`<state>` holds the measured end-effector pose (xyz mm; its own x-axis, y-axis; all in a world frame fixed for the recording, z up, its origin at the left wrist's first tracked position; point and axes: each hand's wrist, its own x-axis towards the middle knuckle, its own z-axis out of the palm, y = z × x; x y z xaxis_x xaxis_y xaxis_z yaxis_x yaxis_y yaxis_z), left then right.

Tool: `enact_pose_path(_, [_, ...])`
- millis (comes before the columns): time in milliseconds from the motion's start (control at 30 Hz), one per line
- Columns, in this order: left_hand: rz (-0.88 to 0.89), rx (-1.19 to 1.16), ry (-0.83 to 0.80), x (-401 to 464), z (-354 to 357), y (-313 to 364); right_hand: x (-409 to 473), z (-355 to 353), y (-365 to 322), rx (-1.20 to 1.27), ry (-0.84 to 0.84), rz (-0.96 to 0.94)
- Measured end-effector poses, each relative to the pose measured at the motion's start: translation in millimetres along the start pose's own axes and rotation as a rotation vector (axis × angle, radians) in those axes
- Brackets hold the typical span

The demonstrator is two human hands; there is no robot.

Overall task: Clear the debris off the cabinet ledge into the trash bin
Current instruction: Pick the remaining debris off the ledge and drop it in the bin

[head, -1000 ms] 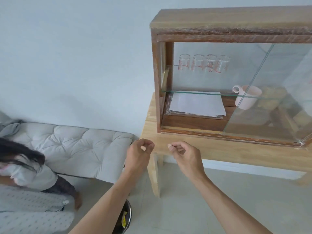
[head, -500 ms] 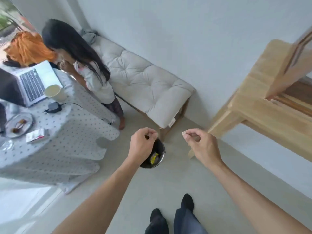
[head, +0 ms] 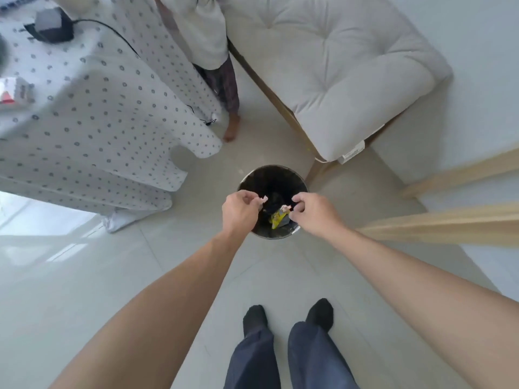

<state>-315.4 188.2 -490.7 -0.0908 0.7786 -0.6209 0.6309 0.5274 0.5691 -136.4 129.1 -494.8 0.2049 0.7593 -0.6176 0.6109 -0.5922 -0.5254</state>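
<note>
Head view: both hands' grips pinch pale crumbly debris [head: 264, 198] over black trash bin [head: 254, 175].

Shiny metal bin [head: 245, 183], glossy pale floor tiles [head: 84, 276], matt tufted cloth cushion [head: 351, 66], dotted cotton-look tablecloth [head: 92, 113], smooth light wood leg [head: 449, 224].

A: What lies on the far left?
B: A tabletop [head: 16, 60] under a white dotted cloth [head: 92, 113] that drapes to the floor. A dark adapter [head: 53, 26] sits on it, its black cable [head: 123, 42] running down the cloth. A red-and-white box [head: 15, 89] lies at the left edge.

A: And far right?
B: A tufted cream cushion [head: 337, 68] on a wooden bench. Another person's bare foot [head: 231, 130] rests between cloth and bench. Pale wooden legs [head: 449, 223] cross the right side.
</note>
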Motion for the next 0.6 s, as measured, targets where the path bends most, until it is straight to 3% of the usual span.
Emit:
enact_pose_path(133, [-0.047, 0.018, -0.051, 17, 12, -17, 12, 13, 18, -0.041, -0.034, 0.074])
enact_pose_path(300, [0.052, 0.080, -0.111, -15, -2, -8, -24, -14, 21, 0.011, -0.006, 0.083])
enact_pose_path(600, [0.341, 0.146, -0.155, -131, -76, 98, -155, -143, -34, 0.192, 0.259, 0.023])
